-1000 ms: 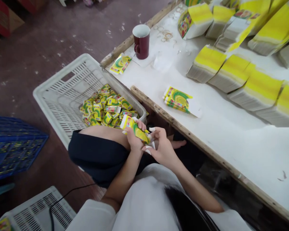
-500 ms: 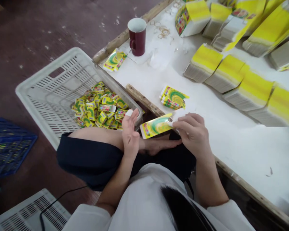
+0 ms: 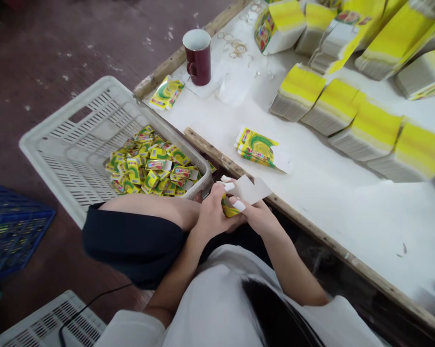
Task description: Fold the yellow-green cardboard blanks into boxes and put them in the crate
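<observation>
Over my lap, both hands hold one small yellow carton (image 3: 230, 208) with its white inner flaps (image 3: 251, 189) standing open toward the table. My left hand (image 3: 214, 212) wraps round the carton's left side. From the right, my right hand (image 3: 258, 212) grips it, with the thumb at the opening. White coverings show on several fingertips. On the table just beyond lies a short stack of flat yellow-green cartons (image 3: 258, 147). To the left, a white plastic crate (image 3: 63, 144) holds a heap of small folded yellow cartons (image 3: 148, 166).
Long rows of stacked yellow cartons (image 3: 365, 120) stand on the white table (image 3: 347, 212). A maroon mug (image 3: 200, 65), rubber bands (image 3: 237, 48) and loose flat cartons (image 3: 167, 92) lie near its far left edge. A wooden rail (image 3: 217, 156) borders the table. A blue crate (image 3: 17, 231) sits on the floor.
My left hand has gone from open to closed round the carton. My right hand has brought the carton left and down to it, and the flat carton has become an opened box shape.
</observation>
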The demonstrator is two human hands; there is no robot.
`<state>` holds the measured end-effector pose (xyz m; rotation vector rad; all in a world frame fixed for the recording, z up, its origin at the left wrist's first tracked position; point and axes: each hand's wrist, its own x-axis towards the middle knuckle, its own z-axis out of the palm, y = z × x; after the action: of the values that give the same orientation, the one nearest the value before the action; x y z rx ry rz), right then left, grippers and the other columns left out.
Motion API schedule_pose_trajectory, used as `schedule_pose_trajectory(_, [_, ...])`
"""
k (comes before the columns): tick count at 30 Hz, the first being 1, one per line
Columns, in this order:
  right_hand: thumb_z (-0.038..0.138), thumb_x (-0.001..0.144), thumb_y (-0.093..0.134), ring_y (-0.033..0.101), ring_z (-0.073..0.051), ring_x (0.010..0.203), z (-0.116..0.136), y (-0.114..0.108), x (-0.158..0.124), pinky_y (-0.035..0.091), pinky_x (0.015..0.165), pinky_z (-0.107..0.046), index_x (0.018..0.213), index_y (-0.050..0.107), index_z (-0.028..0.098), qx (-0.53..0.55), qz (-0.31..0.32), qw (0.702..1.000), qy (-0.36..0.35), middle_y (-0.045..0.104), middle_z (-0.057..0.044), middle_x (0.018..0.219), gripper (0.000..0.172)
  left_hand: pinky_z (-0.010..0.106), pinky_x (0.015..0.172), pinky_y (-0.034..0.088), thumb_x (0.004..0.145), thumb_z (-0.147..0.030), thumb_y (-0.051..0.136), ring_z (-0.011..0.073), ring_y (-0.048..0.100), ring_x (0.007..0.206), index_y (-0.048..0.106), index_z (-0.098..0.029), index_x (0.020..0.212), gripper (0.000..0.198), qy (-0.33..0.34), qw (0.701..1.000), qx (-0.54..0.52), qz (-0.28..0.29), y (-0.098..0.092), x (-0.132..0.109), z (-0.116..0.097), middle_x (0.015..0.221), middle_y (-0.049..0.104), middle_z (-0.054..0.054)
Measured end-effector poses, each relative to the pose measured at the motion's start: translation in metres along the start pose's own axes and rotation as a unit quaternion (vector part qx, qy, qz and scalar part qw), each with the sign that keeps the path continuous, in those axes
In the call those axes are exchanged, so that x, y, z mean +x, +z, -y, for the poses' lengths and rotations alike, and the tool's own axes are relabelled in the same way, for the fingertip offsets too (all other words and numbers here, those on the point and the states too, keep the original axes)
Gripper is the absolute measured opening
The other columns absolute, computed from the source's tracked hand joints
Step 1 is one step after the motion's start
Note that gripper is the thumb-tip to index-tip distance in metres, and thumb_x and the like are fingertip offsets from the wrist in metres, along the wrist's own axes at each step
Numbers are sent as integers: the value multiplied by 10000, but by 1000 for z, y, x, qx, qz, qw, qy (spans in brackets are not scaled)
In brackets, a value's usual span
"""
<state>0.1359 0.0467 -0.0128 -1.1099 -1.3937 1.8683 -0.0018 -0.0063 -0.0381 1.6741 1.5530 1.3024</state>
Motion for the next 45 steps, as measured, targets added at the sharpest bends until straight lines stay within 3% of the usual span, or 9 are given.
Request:
schedule_pose_trajectory(4, [626,860,655,589,-334,1324,6,-5,-2,452,1149,-545,1433,534,245,-63,14,994,-82,651,-116,1383,700,333,774,531,768,-285,734,219,664,924,474,-267,1161,472,-16,999,13,23,-1,-1,0,1061,608,42])
schedule_pose_trajectory(8, [351,961,570,502,-301,1424,4,-11,-9,378,1217,-513,1492,493,263,-237,23,955,-178,573,-105,1492,543,441,846,555,694,-254,756,295,671,1019,381,-233,1365,769,-57,998,9,22,3,0,2,1223,621,131])
schedule_pose_trajectory(13, [310,999,489,493,-308,1435,-4,-18,-8,441,1167,-538,1566,373,260,-294,-105,924,-220,512,-130,1541,581,554,1011,468,704,-181,698,379,616,1190,509,-216,1328,653,-30,997,70,-33,0,3,4,1253,643,155])
schedule_pose_trajectory(17, [287,967,542,353,-334,1521,6,-27,-4,418,1176,-541,1535,430,272,-365,29,902,-230,365,-130,1636,579,484,880,494,755,-393,751,339,683,991,582,-195,1206,521,-29,992,124,4,-7,6,0,1072,719,119])
schedule_pose_trajectory(23, [210,909,620,529,-314,1391,37,-61,0,471,1122,-504,1176,713,284,-356,190,888,-220,503,-114,1523,292,434,874,473,691,-512,816,308,703,938,617,-201,1173,608,-19,989,139,45,-10,8,-6,1054,746,102])
schedule_pose_trajectory(30, [282,877,657,335,-349,1507,11,-41,1,380,1174,-580,1206,581,230,-316,139,917,-199,416,-176,1520,342,469,881,488,668,-464,806,343,693,977,637,-193,1164,589,-55,988,144,32,-4,8,-1,1038,738,117])
schedule_pose_trajectory(38, [578,899,642,595,-280,1233,23,-74,23,530,1031,-486,1351,456,302,-223,-110,943,-221,573,-110,1354,562,373,876,550,818,-511,716,208,697,874,655,-220,1000,349,-159,923,-211,-281,-2,14,-5,936,710,35])
schedule_pose_trajectory(42, [580,873,672,528,-316,1339,32,-60,17,509,1072,-499,1420,446,281,-285,-9,923,-257,518,-143,1455,663,403,929,545,668,-401,870,263,692,1028,607,-218,1209,629,-139,980,-100,-102,-2,13,-7,1121,724,75])
schedule_pose_trajectory(45, [391,959,576,518,-319,1374,28,-44,10,459,1125,-529,1315,574,268,-344,70,902,-252,551,-141,1447,377,470,976,525,710,-414,833,325,681,1112,612,-211,1261,628,-116,993,-15,24,-6,10,-6,1217,721,123])
